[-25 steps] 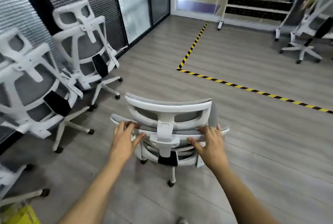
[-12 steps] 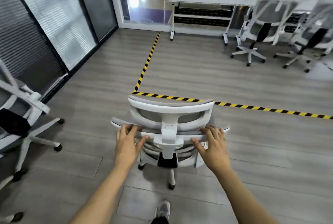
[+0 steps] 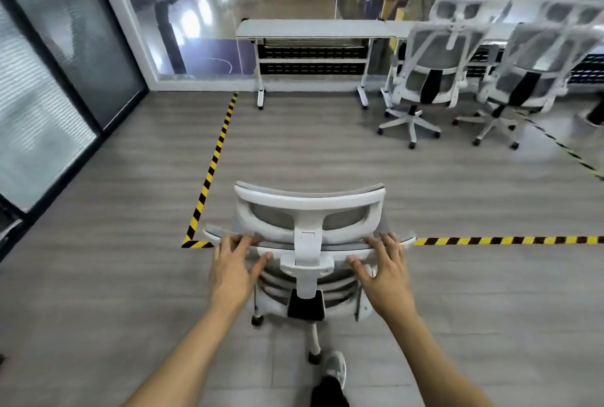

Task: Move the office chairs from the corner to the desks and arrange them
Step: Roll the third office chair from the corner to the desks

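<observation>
A white office chair point(image 3: 309, 207) with grey mesh stands right in front of me, its back toward me. My left hand point(image 3: 233, 267) grips the top edge of its backrest left of the headrest post. My right hand point(image 3: 385, 271) grips the same edge on the right side. A white desk point(image 3: 313, 29) stands against the glass wall ahead. Two more white chairs point(image 3: 431, 73) point(image 3: 532, 76) stand at the right, by the desks.
Yellow-black floor tape point(image 3: 212, 164) runs from the desk leg toward me and turns right point(image 3: 510, 240) behind the chair. Dark glass partitions point(image 3: 49, 79) line the left side. My shoe point(image 3: 335, 369) is just behind the chair's base. Grey plank floor lies between chair and desk.
I have pushed the chair forward and turned right; the corner chairs at the left have left the view, and the desk and two chairs ahead are nearer. Both hands kept their grip.
</observation>
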Motion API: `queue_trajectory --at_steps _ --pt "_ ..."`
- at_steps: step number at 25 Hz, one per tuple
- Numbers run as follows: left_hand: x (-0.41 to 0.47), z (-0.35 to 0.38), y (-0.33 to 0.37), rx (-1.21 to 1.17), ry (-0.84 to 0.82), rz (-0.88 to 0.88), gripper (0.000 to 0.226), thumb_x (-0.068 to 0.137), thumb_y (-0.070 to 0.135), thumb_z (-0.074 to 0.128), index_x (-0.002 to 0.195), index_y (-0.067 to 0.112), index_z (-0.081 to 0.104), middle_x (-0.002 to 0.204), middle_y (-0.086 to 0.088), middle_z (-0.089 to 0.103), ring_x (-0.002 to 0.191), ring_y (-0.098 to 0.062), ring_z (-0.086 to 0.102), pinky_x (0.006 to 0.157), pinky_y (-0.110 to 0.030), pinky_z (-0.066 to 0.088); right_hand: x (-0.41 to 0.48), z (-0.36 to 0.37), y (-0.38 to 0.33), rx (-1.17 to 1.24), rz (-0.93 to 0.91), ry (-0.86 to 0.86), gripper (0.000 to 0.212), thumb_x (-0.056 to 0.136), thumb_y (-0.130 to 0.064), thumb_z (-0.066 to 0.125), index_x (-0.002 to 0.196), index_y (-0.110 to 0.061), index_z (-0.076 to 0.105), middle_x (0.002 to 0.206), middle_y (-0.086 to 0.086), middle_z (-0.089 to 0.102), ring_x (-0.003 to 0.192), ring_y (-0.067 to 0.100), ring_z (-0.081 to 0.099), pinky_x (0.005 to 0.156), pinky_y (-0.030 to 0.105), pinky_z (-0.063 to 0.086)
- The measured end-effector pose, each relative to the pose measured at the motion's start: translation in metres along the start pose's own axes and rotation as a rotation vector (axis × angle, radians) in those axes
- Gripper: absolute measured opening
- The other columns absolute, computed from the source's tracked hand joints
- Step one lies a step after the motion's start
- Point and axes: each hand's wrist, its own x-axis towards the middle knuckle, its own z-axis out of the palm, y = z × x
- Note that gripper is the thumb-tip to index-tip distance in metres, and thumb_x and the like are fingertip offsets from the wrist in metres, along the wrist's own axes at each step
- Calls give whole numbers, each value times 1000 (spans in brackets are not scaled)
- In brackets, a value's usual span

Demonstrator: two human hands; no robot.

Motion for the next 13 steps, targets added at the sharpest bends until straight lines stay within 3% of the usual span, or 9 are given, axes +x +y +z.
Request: queue_trajectory --at_steps 6,10,13 --pt "214 103 23 56 11 -16 31 86 55 65 109 34 63 107 6 46 104 -21 46 85 -41 51 239 31 50 -28 -30 -47 64 86 -77 43 130 -32 54 149 -1 41 152 18 16 121 46 27" --pt "359 164 36 23 19 -57 30 87 48 66 112 32 62 112 3 44 108 -20 41 89 -42 51 400 50 73 -77 -36 -110 54 93 -60 56 138 -29 51 153 1 39 152 19 15 123 37 21" --pt "472 208 33 -1 29 -46 30 86 45 69 112 31 62 115 1 44 111 -20 42 90 -40 50 519 76 86 -103 -70 -100 53 95 -58 56 139 -29 50 153 0 39 151 19 18 122 40 25"
